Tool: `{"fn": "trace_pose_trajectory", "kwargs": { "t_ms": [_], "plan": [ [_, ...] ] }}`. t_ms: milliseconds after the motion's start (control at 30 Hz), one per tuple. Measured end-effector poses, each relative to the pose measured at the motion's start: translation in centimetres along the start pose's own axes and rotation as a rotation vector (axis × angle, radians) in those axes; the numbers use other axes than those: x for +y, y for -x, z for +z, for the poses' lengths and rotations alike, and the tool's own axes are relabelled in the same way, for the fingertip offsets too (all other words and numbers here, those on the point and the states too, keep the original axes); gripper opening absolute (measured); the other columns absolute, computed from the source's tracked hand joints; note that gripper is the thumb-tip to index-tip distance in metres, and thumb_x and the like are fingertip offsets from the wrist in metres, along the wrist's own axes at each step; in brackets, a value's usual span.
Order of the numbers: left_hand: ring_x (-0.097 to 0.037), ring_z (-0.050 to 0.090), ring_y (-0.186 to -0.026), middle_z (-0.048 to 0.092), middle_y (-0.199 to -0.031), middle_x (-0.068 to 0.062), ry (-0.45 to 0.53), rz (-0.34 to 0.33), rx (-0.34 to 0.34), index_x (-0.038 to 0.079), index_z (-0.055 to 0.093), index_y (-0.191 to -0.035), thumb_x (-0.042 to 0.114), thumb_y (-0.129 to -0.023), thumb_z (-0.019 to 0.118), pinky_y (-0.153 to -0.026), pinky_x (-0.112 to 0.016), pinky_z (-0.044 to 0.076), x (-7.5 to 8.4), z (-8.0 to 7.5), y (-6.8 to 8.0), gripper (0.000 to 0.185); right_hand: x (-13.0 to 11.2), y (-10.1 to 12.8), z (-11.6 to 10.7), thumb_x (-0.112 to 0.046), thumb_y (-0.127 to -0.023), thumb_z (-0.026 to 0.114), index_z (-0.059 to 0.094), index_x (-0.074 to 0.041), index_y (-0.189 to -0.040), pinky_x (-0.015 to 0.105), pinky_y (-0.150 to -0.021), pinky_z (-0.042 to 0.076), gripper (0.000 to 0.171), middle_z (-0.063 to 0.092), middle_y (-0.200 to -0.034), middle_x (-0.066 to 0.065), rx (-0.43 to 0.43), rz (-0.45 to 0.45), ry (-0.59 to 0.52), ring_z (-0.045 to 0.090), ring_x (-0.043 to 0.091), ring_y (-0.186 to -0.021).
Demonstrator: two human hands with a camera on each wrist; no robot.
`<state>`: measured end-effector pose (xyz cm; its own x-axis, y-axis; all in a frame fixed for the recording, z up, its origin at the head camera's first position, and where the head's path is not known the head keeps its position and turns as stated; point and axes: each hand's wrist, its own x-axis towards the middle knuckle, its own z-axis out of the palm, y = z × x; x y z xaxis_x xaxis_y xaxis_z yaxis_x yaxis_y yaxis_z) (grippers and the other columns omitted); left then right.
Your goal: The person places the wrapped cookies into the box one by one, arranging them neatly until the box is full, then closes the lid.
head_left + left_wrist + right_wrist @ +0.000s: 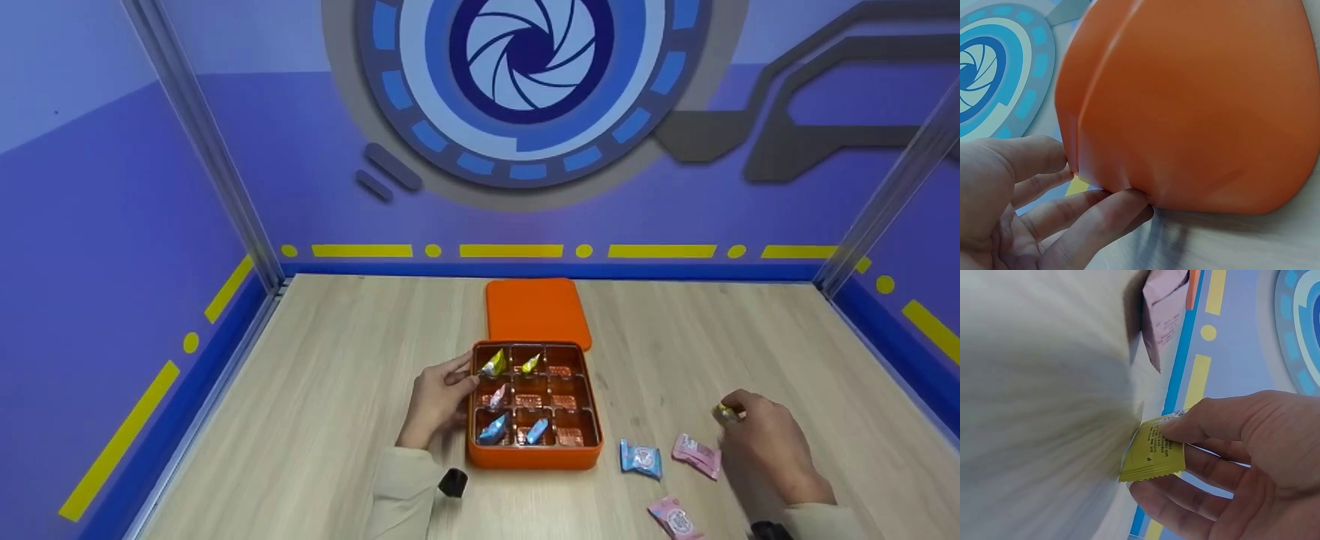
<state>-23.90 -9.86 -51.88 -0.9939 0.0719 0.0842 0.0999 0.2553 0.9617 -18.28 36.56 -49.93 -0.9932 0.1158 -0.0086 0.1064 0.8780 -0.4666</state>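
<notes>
An orange tray (534, 456) with nine compartments sits mid-table, several of them holding wrapped candies. My left hand (439, 399) rests against the tray's left wall with straight fingers (1086, 216) touching the orange side (1196, 107). My right hand (765, 442) is right of the tray and pinches a yellow candy packet (725, 413) between thumb and fingers (1154, 455), just above the table. A blue candy (640, 458) and two pink candies (697, 454) (674, 517) lie on the wood near that hand. One pink packet (1159, 315) shows in the right wrist view.
The orange lid (535, 312) lies flat just behind the tray. Purple walls with yellow dashes enclose the wooden table (322, 390) on three sides. Metal posts (202, 142) stand at the back corners.
</notes>
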Motion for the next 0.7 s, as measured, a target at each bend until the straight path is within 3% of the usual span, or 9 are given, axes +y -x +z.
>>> {"fn": "trace_pose_trajectory", "kwargs": {
  "t_ms": [133, 333, 700],
  "plan": [
    [-0.036, 0.074, -0.106, 0.072, -0.123, -0.025, 0.001, -0.001, -0.003, 0.004, 0.064, -0.146, 0.006, -0.099, 0.073, -0.061, -0.041, 0.065, 0.0, -0.02, 0.03, 0.048, 0.29, 0.17, 0.08, 0.0, -0.097, 0.064, 0.067, 0.013, -0.111, 0.064, -0.082, 0.053, 0.02, 0.071, -0.103, 0.029, 0.052, -0.037, -0.004, 0.068, 0.045, -0.095],
    [-0.033, 0.076, -0.102, 0.074, -0.121, -0.024, 0.003, -0.014, 0.005, 0.004, 0.063, -0.146, 0.006, -0.099, 0.072, -0.059, -0.04, 0.065, 0.02, 0.04, 0.05, 0.049, 0.45, 0.08, 0.09, 0.004, -0.096, 0.064, 0.067, 0.015, -0.112, 0.063, -0.082, 0.053, 0.02, 0.069, -0.099, 0.026, 0.06, -0.01, -0.009, 0.066, 0.041, -0.092],
    [-0.031, 0.077, -0.099, 0.074, -0.12, -0.024, 0.006, -0.022, 0.007, 0.004, 0.063, -0.147, 0.006, -0.098, 0.073, -0.059, -0.04, 0.064, 0.09, 0.13, 0.12, 0.049, 0.1, 0.14, 0.01, 0.005, -0.094, 0.065, 0.066, 0.014, -0.12, 0.067, -0.089, 0.052, 0.027, 0.068, -0.112, 0.033, 0.062, -0.011, -0.026, 0.066, 0.049, -0.105]
  ]
}}
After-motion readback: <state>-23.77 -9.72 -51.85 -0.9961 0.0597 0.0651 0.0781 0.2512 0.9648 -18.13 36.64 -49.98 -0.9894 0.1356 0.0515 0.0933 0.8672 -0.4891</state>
